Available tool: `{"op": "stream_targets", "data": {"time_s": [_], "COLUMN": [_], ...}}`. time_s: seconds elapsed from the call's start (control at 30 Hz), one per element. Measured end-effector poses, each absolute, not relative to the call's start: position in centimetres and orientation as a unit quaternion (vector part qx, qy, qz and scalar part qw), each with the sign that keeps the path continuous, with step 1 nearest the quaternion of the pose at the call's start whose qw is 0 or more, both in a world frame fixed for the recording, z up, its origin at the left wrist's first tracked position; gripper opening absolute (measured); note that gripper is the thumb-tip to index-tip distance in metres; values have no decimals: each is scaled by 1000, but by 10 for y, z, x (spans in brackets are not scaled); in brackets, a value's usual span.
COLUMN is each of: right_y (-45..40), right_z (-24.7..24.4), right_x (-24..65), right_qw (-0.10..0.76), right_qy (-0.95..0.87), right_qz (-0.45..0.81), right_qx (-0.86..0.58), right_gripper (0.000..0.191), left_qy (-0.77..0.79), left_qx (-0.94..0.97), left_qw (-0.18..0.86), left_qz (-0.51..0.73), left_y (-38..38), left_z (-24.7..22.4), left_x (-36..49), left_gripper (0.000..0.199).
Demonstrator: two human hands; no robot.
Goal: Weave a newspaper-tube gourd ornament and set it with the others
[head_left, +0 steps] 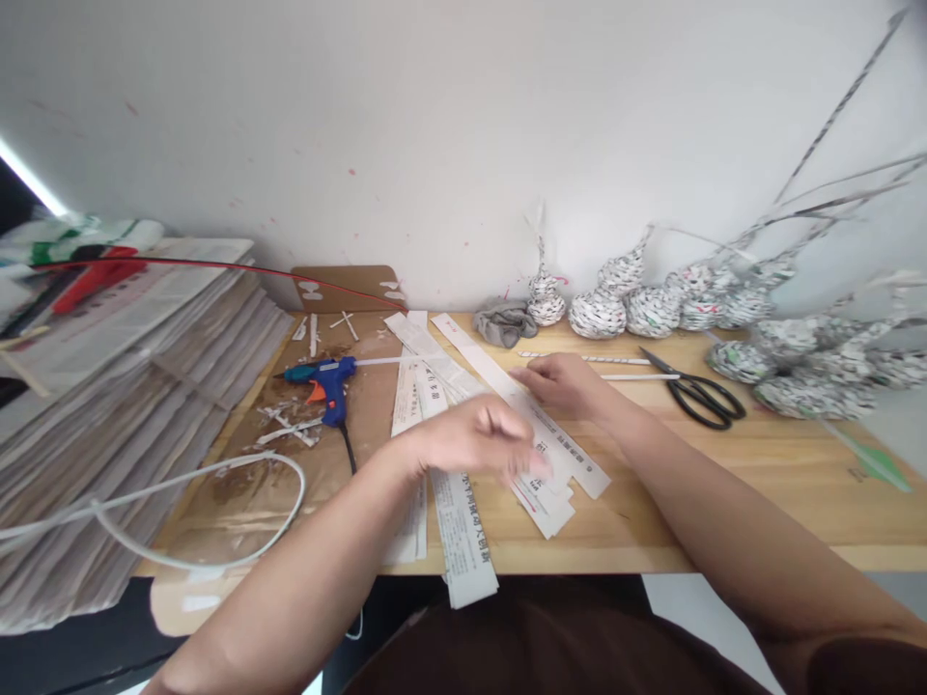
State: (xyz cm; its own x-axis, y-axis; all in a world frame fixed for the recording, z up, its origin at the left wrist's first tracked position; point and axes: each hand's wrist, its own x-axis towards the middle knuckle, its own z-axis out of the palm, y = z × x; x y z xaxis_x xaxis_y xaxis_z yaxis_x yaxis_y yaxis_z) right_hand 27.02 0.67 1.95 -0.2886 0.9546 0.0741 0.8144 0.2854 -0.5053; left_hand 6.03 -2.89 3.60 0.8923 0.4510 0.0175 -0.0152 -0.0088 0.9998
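Several printed paper strips [464, 526] lie fanned out on the wooden table, some reaching past its front edge. Above them is my left hand [487, 439], blurred by motion, its fingers curled; what it holds, if anything, does not show. My right hand [556, 378] rests low over the right side of the strips, fingers bent together, its fingertips near a long strip [478, 355]. A thin rolled paper stick [627, 361] lies just behind my right hand, and a white stick [641, 377] lies beside that wrist.
Black scissors [699, 391] lie right of my right hand. Gourd-shaped woven paper pieces [598, 314] line the wall. A blue glue gun [329, 386] lies on stained cardboard [279, 502] at the left, beside a tall newspaper stack [166, 386] and a white cable [181, 563].
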Motion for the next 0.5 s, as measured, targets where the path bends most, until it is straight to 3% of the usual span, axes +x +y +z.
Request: {"op": "stream_targets", "data": {"time_s": [0.03,0.1,0.2,0.3,0.37,0.47,0.5], "right_y": [6,4,1,2,2,0,-1], "right_z": [19,18,19,18,18,20,22], "right_x": [270,270,268,267,265,262,260], "right_qw": [166,142,120,105,109,94,81], "right_qy": [-788,-792,-791,-788,-778,-761,-757], "right_qz": [182,176,179,166,162,178,188], "right_qx": [-564,-567,-572,-583,-598,-617,-620], "right_gripper": [49,37,25,8,9,19,22], "left_qy": [113,59,82,153,175,159,153], "left_qx": [690,663,662,696,702,686,674], "left_qw": [709,745,738,701,689,687,685], "left_qz": [89,-43,-103,-38,37,179,232], "left_y": [-33,-39,-40,-36,-33,-25,-22], "left_z": [36,32,25,23,23,23,22], "left_x": [61,64,67,66,66,66,66], "left_gripper": [25,39,22,23,31,16,21]}}
